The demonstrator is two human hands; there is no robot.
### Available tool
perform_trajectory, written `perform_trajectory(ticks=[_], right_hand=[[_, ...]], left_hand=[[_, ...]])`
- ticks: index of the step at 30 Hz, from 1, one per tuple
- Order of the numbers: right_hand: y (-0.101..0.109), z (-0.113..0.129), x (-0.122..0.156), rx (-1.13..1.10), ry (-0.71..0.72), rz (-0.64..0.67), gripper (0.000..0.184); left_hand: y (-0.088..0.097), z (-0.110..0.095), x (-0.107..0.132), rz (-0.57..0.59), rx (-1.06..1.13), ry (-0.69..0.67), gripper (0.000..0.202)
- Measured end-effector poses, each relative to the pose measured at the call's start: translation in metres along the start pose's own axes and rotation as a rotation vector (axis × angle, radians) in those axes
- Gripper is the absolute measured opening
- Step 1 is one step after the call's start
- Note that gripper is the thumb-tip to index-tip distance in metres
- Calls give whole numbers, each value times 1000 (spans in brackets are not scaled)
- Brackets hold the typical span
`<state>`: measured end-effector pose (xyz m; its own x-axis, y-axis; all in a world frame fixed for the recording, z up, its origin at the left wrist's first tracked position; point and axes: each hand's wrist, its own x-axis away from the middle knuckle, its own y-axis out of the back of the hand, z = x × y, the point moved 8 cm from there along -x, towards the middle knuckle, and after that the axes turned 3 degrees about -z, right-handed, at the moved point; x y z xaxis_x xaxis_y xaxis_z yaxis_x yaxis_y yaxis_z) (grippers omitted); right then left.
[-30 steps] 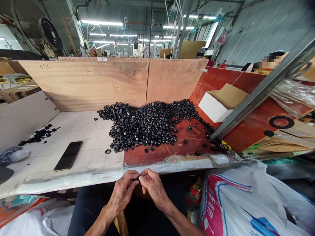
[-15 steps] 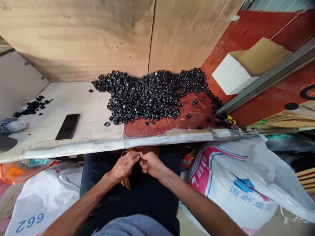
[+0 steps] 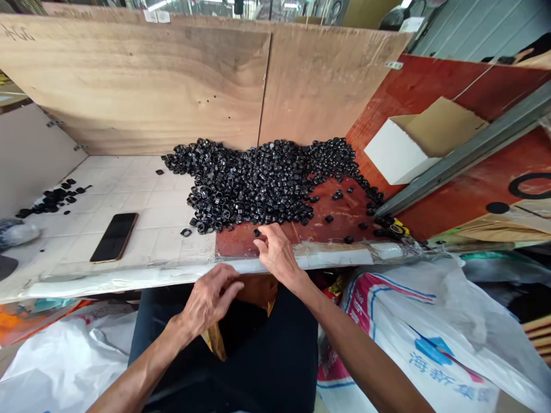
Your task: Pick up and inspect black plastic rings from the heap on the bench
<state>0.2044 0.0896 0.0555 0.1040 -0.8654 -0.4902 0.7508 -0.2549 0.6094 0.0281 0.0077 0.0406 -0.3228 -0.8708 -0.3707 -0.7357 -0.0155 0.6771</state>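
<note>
A large heap of small black ring-like plastic parts (image 3: 258, 180) lies on the worktable against the wooden back board. My right hand (image 3: 279, 255) reaches over the table's front edge, thumb and forefinger apart. Beside its fingertips is a single loose black part (image 3: 257, 233); whether they touch it I cannot tell. Over my lap, just short of the edge, my left hand (image 3: 212, 298) hovers with bent fingers and the thumb held away, and nothing shows in it. Below the hands, a brown cloth or bag-like piece (image 3: 258, 292) hangs under the table edge.
On the table's left lie a phone (image 3: 114, 237) and a smaller group of black parts (image 3: 54, 199). An open white box (image 3: 400, 150) stands at the right behind a metal bar (image 3: 456, 146). White sacks (image 3: 430, 327) flank my legs. Tape covers the table's front edge (image 3: 142, 275).
My hands, earlier together over my lap with fingertips meeting, have come apart. The right went forward over the table to the heap's near side; the left moved slightly back. The view has tilted up.
</note>
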Motion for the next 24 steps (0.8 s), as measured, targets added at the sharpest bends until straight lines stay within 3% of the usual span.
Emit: perform_trajectory(ticks=[3, 5, 8, 12, 15, 21, 24], right_hand=[[-34, -20, -19, 130, 39, 93, 22], [-49, -27, -19, 158, 59, 115, 17], [-58, -28, -11, 145, 94, 94, 15], [-53, -25, -6, 73, 104, 64, 13], [-45, -26, -10, -89, 91, 23, 13], [-47, -30, -14, -365, 49, 95, 27], [-43, -32, -14, -424, -20, 78, 27]], left_hand=[[15, 27, -45, -165, -140, 125, 16], [10, 46, -71, -167, -244, 159, 25], [-6, 67, -96, -90, -388, 220, 23], [-20, 78, -103, -5, -524, 296, 19], [-22, 76, -101, -10, -531, 263, 21], [-22, 62, -96, -71, -372, 97, 9], [-22, 60, -94, -117, -205, 125, 19]])
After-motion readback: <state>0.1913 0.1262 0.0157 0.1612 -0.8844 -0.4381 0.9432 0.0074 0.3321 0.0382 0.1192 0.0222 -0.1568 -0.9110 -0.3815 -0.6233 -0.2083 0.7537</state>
